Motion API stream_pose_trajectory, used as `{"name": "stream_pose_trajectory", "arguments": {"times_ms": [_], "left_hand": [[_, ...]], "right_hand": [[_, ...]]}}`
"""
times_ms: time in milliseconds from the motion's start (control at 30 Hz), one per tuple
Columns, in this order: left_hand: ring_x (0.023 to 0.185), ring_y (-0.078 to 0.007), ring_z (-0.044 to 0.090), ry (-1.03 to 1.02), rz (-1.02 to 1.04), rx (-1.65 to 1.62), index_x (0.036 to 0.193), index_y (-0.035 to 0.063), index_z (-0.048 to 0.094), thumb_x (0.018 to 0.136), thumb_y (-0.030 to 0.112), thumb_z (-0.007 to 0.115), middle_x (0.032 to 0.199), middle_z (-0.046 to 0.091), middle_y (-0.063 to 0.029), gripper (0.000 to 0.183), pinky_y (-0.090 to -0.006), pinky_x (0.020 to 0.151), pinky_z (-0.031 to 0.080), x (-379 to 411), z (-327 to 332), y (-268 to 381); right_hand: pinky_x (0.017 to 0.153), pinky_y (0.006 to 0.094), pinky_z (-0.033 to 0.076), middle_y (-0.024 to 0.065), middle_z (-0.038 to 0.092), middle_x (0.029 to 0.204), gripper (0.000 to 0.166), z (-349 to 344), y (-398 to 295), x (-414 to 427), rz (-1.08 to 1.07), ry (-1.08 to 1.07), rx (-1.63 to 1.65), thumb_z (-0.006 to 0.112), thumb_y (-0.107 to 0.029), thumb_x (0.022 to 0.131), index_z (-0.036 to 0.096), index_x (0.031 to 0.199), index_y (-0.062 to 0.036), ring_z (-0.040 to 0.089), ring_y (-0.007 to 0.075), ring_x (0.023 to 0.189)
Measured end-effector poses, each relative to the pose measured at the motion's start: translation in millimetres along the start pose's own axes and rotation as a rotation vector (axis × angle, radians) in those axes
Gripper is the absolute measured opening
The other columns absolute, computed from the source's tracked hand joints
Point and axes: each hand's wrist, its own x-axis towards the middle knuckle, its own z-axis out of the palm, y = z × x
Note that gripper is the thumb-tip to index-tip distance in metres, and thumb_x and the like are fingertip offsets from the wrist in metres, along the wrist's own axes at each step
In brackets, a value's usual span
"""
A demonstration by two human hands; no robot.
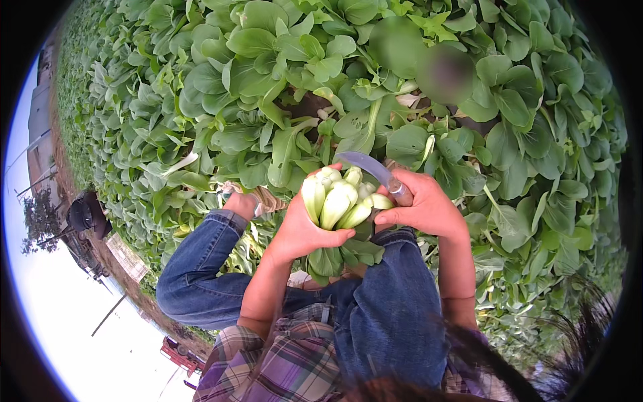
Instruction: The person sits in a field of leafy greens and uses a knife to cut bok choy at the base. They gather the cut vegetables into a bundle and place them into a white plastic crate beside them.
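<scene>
My left hand (306, 226) is wrapped round a bunch of several pak choi heads (339, 203), their pale stem bases pointing up and the green leaves hanging down over my lap. In my right hand (427, 203) is a short curved knife (369, 165) with a brown handle. Its blade reaches left over the far side of the bunch, close to the stem bases; whether it touches them I cannot tell. The fingertips of my right hand are next to the bunch's right-hand stems.
Dense leafy pak choi plants (241, 90) surround me, some cut stems and leaves among them. My shoe (269, 198) stands among the leaves. A pale crate (127, 256) and a crouching person in dark clothing (88, 213) are at the field's left edge.
</scene>
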Motion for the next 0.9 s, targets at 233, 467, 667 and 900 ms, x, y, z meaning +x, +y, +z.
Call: {"name": "stream_pose_trajectory", "arguments": {"times_ms": [233, 467, 667, 900], "left_hand": [[0.103, -0.0196, 0.06, -0.364, -0.057, 0.443, 0.133, 0.0116, 0.042, 0.054, 0.01, 0.079, 0.112, 0.062, -0.0085, 0.087, -0.0318, 0.092, 0.045, -14, -45, 33], [0.103, -0.0194, 0.06, -0.375, -0.181, 0.254, 0.134, 0.0116, 0.041, 0.054, 0.012, 0.081, 0.113, 0.062, -0.0072, 0.09, -0.0313, 0.092, 0.045, -33, -36, 7], [0.107, -0.0201, 0.058, -0.364, -0.202, 0.257, 0.134, 0.0127, 0.041, 0.053, 0.012, 0.081, 0.116, 0.06, -0.0079, 0.09, -0.0315, 0.094, 0.044, -51, -30, -8], [0.119, -0.0283, 0.052, -0.297, -0.1, 0.403, 0.135, 0.0143, 0.041, 0.052, 0.012, 0.079, 0.133, 0.049, -0.011, 0.091, -0.0353, 0.098, 0.043, -33, -25, 2]], "right_hand": [[0.065, 0.0354, 0.044, 0.0118, 0.056, 0.084, 0.037, -32, -18, 14, 0.29, 0.211, -0.369, 0.071, -0.034, 0.078, 0.059, 0.097, -0.0047, 0.058, 0.0257, 0.075], [0.073, 0.0416, 0.048, 0.0098, 0.056, 0.1, 0.031, 22, -21, 83, -0.023, 0.173, -0.661, 0.05, -0.028, 0.092, 0.055, 0.119, -0.0129, 0.062, 0.0311, 0.086], [0.076, 0.0441, 0.047, 0.0087, 0.06, 0.098, 0.03, 36, -11, 105, -0.051, 0.026, -0.754, 0.05, -0.025, 0.092, 0.057, 0.121, -0.0181, 0.062, 0.0305, 0.087], [0.078, 0.043, 0.048, 0.0095, 0.063, 0.096, 0.027, 14, 36, 68, 0.1, -0.166, -1.028, 0.053, -0.021, 0.09, 0.062, 0.114, -0.0144, 0.062, 0.0302, 0.088]]}}
